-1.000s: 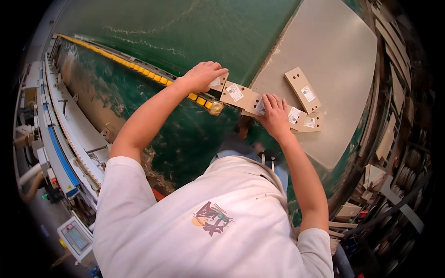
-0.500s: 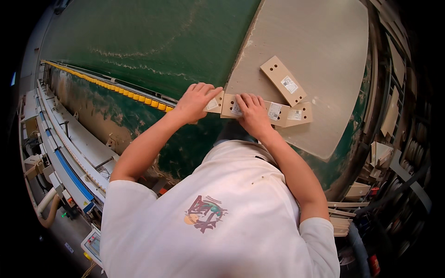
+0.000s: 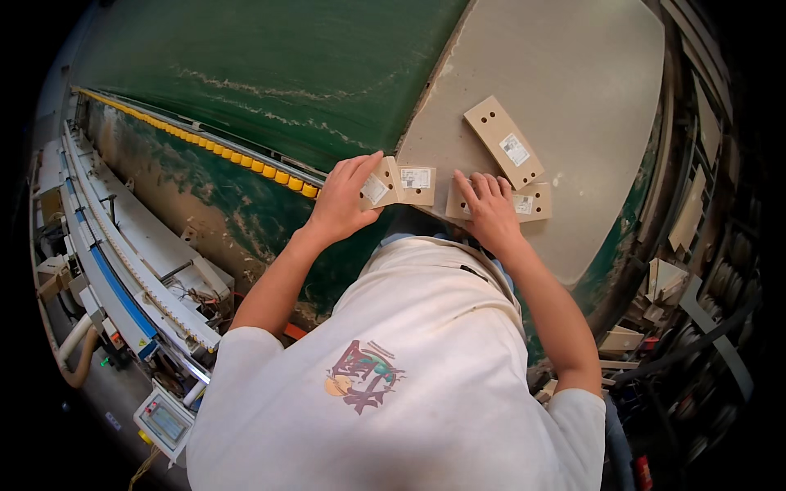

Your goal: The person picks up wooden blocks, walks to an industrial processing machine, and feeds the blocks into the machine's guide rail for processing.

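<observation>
Your left hand is curled around a small tan board piece, fingers over its left end, thumb side beneath, holding it at the near edge of the grey surface. The piece carries a white label and reaches out over the edge toward your chest. Your right hand lies flat and open, fingers spread, pressing down on a second tan piece that rests on the surface just right of the first; it grips nothing. A third piece, longer and tilted, with holes and a label, lies just beyond your right fingers, its lower end touching the second piece. To your left a green machine bed runs past, edged with a row of yellow rollers. A small control panel sits low on the left.
</observation>
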The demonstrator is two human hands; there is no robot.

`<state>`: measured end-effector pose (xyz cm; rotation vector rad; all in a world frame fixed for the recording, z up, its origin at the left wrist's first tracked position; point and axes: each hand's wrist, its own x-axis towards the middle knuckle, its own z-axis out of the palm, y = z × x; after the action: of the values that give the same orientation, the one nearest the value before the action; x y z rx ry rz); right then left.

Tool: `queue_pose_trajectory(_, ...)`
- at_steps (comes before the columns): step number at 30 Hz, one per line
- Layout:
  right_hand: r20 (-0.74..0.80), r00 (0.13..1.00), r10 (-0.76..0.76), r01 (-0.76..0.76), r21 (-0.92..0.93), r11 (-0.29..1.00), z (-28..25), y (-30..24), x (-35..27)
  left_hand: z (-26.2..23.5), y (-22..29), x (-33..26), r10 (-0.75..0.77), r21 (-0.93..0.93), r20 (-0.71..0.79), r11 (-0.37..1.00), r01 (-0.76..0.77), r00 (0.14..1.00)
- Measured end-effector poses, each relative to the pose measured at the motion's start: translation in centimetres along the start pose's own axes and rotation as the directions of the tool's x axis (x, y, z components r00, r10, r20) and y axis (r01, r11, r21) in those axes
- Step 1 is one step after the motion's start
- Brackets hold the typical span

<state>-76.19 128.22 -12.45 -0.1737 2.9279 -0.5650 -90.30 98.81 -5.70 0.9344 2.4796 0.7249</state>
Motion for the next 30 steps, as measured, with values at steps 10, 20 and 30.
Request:
queue_pose_trajectory(10, -0.246, 0.904, 0.35, -0.359, 0.009, 0.933, -2.9, 5.1, 6.8, 1.1, 1.2, -2.9, -0.099, -0.109, -0.001, 0.989, 0.098, 0.995)
queue_pose_trajectory(20, -0.001, 0.933, 0.359, -0.358, 0.076, 0.931, -4.3, 9.4, 6.7, 1.8, 0.8, -3.3, -0.085, -0.107, 0.013, 0.991, 0.086, 0.996)
queue_pose_trajectory(30, -0.075, 0.996, 0.045, -0.047, -0.027, 0.999, -7.1, 12.9, 2.2, 2.5, 1.3, -2.4, -0.045, -0.099, 0.041, 0.994, 0.049, 0.998)
